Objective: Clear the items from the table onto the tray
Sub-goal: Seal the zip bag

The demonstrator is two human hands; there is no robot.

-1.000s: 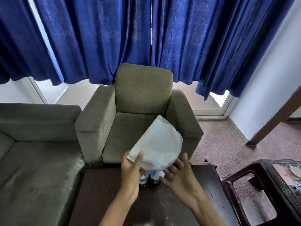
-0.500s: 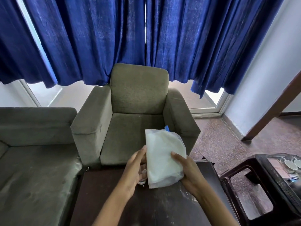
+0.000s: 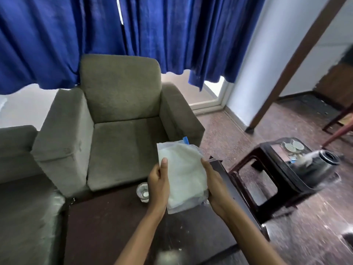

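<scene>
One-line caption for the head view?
Both hands, left and right, hold a white bag above the dark table.

Head view, angled down, table (image 3: pixel 114 226) close

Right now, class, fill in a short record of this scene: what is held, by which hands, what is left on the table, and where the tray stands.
held: white bag with a blue tab
left hand: grip on the bag's left edge
right hand: grip on the bag's right edge
bag position: lifted above the table
left on table: glass, beside the left hand
tray: on the stool, to the right; holds cups and a dark jug, blurred
</scene>
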